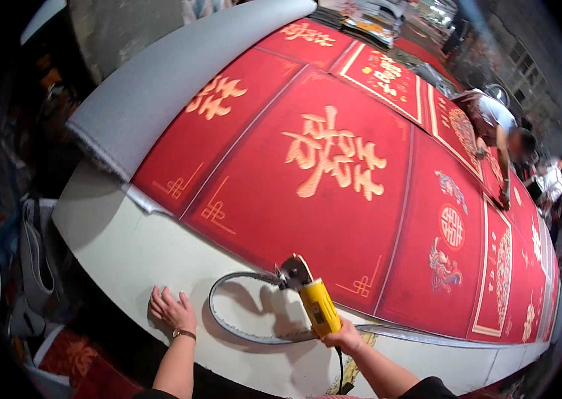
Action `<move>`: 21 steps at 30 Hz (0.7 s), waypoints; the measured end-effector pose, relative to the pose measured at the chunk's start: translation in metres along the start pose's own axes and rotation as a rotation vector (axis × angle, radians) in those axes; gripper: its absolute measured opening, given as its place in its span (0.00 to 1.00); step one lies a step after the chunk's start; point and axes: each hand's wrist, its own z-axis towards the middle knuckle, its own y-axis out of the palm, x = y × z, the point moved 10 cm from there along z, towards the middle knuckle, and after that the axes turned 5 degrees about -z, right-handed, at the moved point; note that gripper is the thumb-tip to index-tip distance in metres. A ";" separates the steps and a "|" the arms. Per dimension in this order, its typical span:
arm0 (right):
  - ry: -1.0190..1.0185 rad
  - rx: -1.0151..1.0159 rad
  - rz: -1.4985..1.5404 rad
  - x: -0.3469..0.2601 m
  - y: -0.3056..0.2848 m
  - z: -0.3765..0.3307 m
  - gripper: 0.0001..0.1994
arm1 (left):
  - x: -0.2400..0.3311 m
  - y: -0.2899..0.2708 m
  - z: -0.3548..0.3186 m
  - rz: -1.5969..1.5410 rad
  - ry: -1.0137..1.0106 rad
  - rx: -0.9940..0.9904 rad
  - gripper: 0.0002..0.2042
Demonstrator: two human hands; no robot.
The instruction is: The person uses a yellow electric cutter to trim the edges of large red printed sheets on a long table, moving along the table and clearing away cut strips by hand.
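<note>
From my head, the left fisheye camera looks down and forward across the pale table (118, 233), my left hand (172, 311) and right hand (343, 335) near.

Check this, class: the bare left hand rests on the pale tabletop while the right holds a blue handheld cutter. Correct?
Blue is wrong: in the head view, the left hand rests on the pale tabletop while the right hand holds a yellow handheld cutter.

A yellow power cutter (321, 309) and large worktable (111, 223) mark a workshop.
</note>
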 end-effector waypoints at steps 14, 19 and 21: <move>-0.287 0.519 0.366 0.071 0.002 -0.163 0.24 | -0.001 0.017 -0.002 0.138 0.064 -0.030 0.22; -0.324 0.672 0.506 0.096 0.036 -0.213 0.25 | -0.005 0.025 -0.001 0.121 0.025 -0.084 0.23; -0.342 0.680 0.577 0.099 0.055 -0.224 0.25 | -0.006 0.025 0.000 0.094 0.005 -0.084 0.24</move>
